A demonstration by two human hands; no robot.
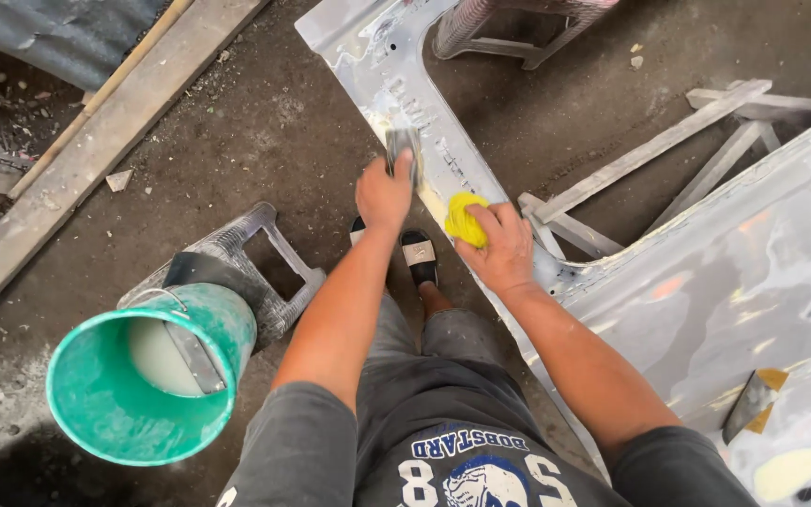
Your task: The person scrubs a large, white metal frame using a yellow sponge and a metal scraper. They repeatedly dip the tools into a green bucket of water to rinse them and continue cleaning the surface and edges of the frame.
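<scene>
Here the left hand (383, 194) grips a scraper (402, 143) on the panel (443, 169), the right hand (497, 249) clutching a yellow cloth (463, 218).

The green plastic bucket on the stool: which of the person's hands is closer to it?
Left. The left hand, pressing a grey sanding pad on the pale metal panel, lies up-right of the green plastic bucket; the right hand, holding a yellow cloth, is farther right.

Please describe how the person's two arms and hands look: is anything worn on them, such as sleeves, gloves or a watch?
Both hands, left hand and right hand, are bare: no gloves, and no rings or watch that I can see. The forearms are uncovered too. Short dark grey sleeves of a T-shirt end above the elbows on both arms.
</scene>
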